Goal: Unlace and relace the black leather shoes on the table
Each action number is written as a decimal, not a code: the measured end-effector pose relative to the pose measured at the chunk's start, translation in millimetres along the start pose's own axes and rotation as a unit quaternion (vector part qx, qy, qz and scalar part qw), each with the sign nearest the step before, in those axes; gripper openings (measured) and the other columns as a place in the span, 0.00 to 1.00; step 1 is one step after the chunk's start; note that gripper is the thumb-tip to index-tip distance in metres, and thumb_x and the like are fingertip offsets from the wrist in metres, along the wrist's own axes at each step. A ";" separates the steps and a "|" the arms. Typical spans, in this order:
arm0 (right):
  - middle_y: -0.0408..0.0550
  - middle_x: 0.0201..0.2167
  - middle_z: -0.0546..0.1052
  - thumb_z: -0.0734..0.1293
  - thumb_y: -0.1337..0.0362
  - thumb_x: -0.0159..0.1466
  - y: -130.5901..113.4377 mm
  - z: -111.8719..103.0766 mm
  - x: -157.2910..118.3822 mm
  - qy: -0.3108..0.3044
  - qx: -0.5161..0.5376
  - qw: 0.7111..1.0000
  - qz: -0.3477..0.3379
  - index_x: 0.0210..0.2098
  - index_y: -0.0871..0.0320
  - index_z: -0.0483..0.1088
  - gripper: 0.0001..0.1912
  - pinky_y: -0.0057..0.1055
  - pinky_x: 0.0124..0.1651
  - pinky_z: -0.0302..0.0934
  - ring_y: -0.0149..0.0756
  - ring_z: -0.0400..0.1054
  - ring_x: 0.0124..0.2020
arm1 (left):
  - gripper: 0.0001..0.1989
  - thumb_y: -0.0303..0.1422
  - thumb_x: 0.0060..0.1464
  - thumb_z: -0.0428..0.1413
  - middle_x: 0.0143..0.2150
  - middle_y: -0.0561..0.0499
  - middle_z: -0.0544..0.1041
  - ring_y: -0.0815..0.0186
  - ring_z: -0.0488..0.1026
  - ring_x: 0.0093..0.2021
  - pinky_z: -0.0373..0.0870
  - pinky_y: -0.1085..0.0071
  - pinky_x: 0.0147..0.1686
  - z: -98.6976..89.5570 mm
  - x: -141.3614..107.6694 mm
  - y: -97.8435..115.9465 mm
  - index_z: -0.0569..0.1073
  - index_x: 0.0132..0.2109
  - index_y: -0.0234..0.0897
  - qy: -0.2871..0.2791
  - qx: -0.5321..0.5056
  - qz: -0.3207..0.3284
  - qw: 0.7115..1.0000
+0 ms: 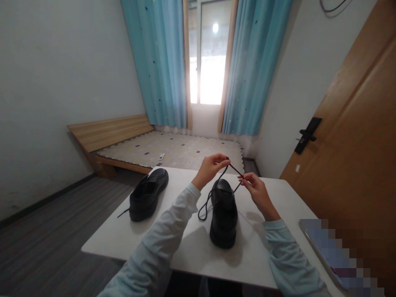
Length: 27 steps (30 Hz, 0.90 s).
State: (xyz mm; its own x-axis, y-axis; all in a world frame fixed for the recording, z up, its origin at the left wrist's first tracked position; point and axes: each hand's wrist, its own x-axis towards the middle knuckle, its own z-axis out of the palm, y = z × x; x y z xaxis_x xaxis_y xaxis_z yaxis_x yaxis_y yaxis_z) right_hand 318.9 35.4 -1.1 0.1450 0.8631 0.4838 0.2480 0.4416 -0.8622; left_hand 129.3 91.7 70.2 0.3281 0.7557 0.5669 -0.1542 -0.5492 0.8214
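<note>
A black shoe [224, 218] stands on the white table [192, 255], its heel toward me. Above and left of its far end, my left hand [213, 167] pinches a black shoelace [236, 169] between thumb and fingertips. Lower and to the right, my right hand [256, 190] has its fingers closed on the same lace, which stretches between both hands. One loop of lace hangs down at the shoe's left side. The second black shoe [148, 194] rests near the table's left edge, with a lace end sticking out to the left.
Beyond the table is a bed [185, 150] with a small white object [161, 156] on it. Blue curtains [161, 62] flank a bright window. At the right are a wooden door [349, 136] and a flat, partly pixelated object [321, 243] on the table's edge.
</note>
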 end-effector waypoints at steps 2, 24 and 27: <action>0.47 0.38 0.74 0.67 0.56 0.57 -4.8 -0.7 -1.0 0.009 0.036 0.999 -0.006 0.31 0.54 0.65 0.10 0.36 0.44 0.65 0.37 0.69 0.41 | 0.15 0.41 0.44 0.61 0.27 0.52 0.74 0.72 0.69 0.29 0.65 0.74 0.33 -0.5 7.2 6.7 0.74 0.31 0.31 -0.004 0.006 0.015 1.000; 0.56 0.54 0.68 0.72 0.51 0.51 25.6 -8.6 -16.3 -0.258 -0.149 0.951 0.085 0.53 0.56 0.60 0.34 0.45 0.52 0.60 0.47 0.62 0.55 | 0.12 0.38 0.49 0.58 0.27 0.52 0.74 0.73 0.71 0.28 0.67 0.76 0.29 13.6 48.2 73.9 0.72 0.33 0.31 0.002 0.105 0.091 0.990; 0.56 0.54 0.67 0.71 0.51 0.51 25.5 -9.1 -15.5 -0.262 -0.148 0.949 0.090 0.54 0.56 0.59 0.35 0.45 0.53 0.59 0.47 0.62 0.56 | 0.09 0.36 0.52 0.55 0.28 0.52 0.73 0.73 0.71 0.27 0.66 0.78 0.27 11.7 54.7 87.2 0.72 0.34 0.32 0.020 0.134 0.105 0.985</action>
State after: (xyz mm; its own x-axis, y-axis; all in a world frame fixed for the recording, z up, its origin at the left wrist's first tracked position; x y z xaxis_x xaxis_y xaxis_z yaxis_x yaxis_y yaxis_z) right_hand 331.7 31.1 -29.3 -0.2673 0.9555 0.1247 0.5336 0.2545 -0.8065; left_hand 144.6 80.9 172.1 0.2779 0.6254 0.7291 0.0389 -0.7657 0.6420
